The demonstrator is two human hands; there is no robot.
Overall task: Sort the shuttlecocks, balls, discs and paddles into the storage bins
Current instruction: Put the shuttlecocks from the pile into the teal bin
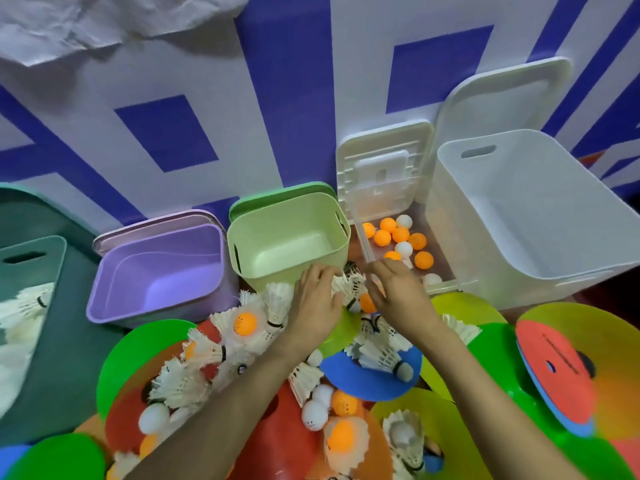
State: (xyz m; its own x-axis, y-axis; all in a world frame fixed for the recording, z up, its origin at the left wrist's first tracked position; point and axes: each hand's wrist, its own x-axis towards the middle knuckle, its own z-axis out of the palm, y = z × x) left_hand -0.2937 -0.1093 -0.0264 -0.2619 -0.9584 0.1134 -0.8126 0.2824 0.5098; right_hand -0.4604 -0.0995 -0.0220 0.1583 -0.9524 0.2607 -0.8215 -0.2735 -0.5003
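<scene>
Both my hands meet over a white feather shuttlecock [348, 287] with an orange ball [366, 302] stuck in its skirt, just in front of the green bin [287, 233]. My left hand [317, 299] grips the feathers. My right hand [398, 292] has its fingers curled at the ball. More shuttlecocks [180, 382], white and orange balls [313, 414], and coloured discs [138, 362] lie heaped below. A red and blue paddle [554, 372] rests at the right. The clear bin [446, 282] holds several balls.
A purple bin [159, 271] stands left of the green one. A dark teal bin [41, 306] at far left holds shuttlecocks. A large white bin [533, 216] stands at the right, with lids leaning against the blue and white wall behind.
</scene>
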